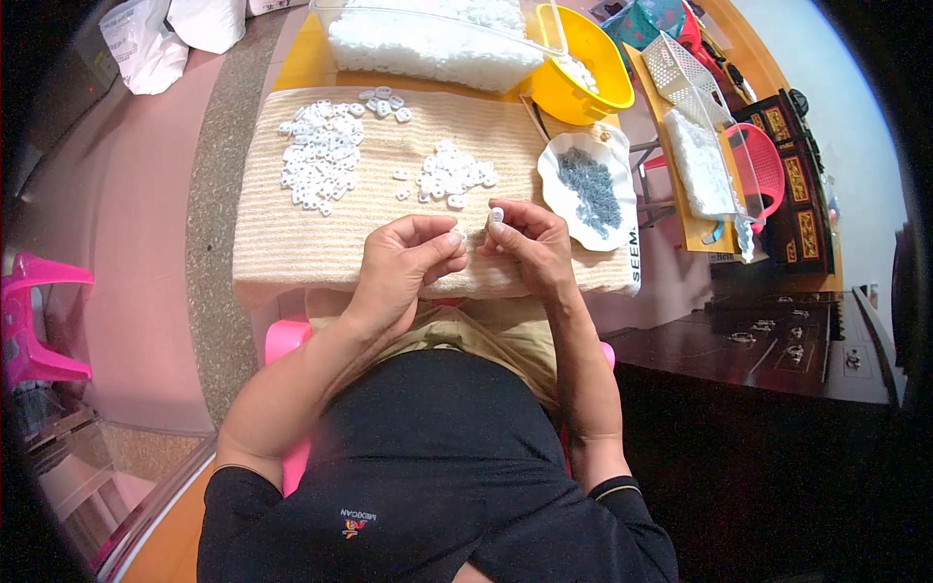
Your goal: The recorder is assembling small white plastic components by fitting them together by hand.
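My left hand [406,255] is closed in a pinch on a small white plastic piece [460,233]. Close beside it, my right hand [536,245] grips another small white plastic piece [497,215] between thumb and forefinger. Both hands are just above the near part of a striped cream towel [389,219]. Beyond them lies a small heap of white plastic pieces [453,175], with a larger spread of small white pieces [321,155] to the left. At the right, a scalloped white dish [552,180] holds many dark grey small parts [589,194].
A clear bin [558,29] full of white pieces stands at the table's far side, beside a yellow basin [614,95]. Farther right, a bench carries a white basket [680,73] and a clear container of white pieces [698,165]. A pink stool [44,316] stands left.
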{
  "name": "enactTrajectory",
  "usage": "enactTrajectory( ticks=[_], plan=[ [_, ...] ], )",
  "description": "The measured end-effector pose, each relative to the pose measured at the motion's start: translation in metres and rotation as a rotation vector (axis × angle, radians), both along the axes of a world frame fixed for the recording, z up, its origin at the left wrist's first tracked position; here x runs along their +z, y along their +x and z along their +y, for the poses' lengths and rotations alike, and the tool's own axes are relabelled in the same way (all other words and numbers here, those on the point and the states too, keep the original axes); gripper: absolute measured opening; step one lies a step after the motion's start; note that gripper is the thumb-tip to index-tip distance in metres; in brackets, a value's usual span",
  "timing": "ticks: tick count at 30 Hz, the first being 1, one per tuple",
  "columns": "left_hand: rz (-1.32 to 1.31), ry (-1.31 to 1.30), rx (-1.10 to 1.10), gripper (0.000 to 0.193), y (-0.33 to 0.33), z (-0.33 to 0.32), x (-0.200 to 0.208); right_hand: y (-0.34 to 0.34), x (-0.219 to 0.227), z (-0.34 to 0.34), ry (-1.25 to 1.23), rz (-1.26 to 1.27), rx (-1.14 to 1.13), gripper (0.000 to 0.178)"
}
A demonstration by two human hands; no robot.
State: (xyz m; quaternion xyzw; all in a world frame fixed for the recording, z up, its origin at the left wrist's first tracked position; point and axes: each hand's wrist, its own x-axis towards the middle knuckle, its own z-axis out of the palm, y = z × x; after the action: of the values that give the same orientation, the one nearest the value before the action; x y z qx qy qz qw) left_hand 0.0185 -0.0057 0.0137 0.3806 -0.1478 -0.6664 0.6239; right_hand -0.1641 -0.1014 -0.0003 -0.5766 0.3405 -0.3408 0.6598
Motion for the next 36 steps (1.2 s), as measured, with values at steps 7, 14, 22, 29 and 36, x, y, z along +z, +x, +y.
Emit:
enactTrajectory(
  ticks=[7,14,22,29,36],
  plan=[
    [0.002,-0.005,-0.013,0.016,0.0001,-0.0004,-0.0035,0.0028,0.0037,0.0029,0.010,-0.013,0.006,0.030],
    [0.002,0.023,-0.016,0.016,0.0010,-0.0005,-0.0029,0.0028,0.0039,0.0033,0.024,-0.011,0.039,0.029],
    [-0.006,0.056,-0.034,0.015,0.0023,-0.0028,0.0024,0.0007,-0.0013,0.0019,0.005,0.031,0.056,0.029],
    [-0.002,0.105,-0.041,0.014,0.0011,-0.0042,0.0017,0.0013,0.0058,0.0024,0.078,0.013,0.117,0.030],
    [-0.012,0.131,-0.067,0.014,0.0011,-0.0056,-0.0041,-0.0005,0.0050,0.0023,0.123,0.007,0.119,0.031]
  ],
)
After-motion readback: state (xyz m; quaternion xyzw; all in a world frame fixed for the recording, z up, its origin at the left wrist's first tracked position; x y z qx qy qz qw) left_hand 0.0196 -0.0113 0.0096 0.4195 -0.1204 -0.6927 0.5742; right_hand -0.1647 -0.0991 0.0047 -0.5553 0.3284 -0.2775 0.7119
